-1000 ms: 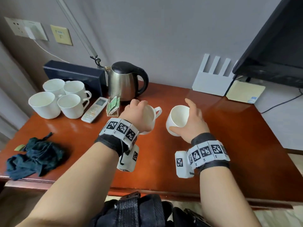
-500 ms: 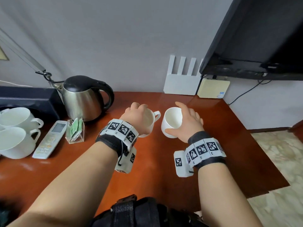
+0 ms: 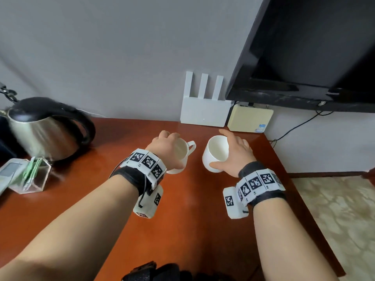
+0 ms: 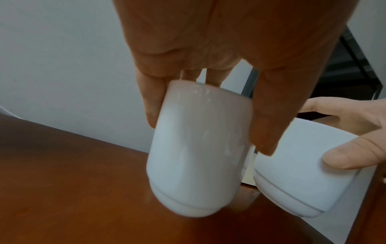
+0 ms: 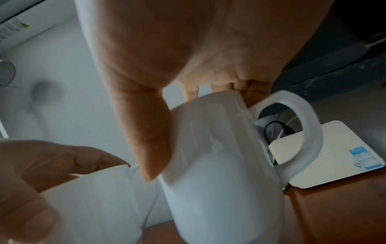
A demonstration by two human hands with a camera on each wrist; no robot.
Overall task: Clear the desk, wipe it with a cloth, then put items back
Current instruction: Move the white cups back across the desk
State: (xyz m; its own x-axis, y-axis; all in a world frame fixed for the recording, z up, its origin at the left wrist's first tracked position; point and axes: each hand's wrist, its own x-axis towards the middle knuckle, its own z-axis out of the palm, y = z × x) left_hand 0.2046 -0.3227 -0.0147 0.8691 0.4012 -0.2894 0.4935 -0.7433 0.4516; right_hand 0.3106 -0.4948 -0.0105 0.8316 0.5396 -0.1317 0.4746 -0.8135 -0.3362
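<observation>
Two white mugs are held over the back right part of the red-brown desk (image 3: 182, 224). My left hand (image 3: 172, 151) grips the left mug (image 3: 182, 154) from above by its rim, thumb on the near side, handle pointing right. My right hand (image 3: 231, 151) grips the right mug (image 3: 216, 154) the same way. In the left wrist view the left mug (image 4: 194, 156) is tilted with its base close to the desk, and the right mug (image 4: 303, 173) hangs tilted beside it. The right wrist view shows the right mug (image 5: 219, 165) with its handle toward the back right.
A steel kettle (image 3: 44, 134) stands at the left, with a clear holder of tea bags (image 3: 32, 177) and a remote (image 3: 8, 175) in front of it. A white router (image 3: 203, 112) and a cream box (image 3: 249, 118) sit against the wall under a black TV (image 3: 314, 47). The desk's right edge is close.
Both hands have carried their mugs to the right and toward the back of the desk. The view swung right, so the other cups and the dark cloth have left it.
</observation>
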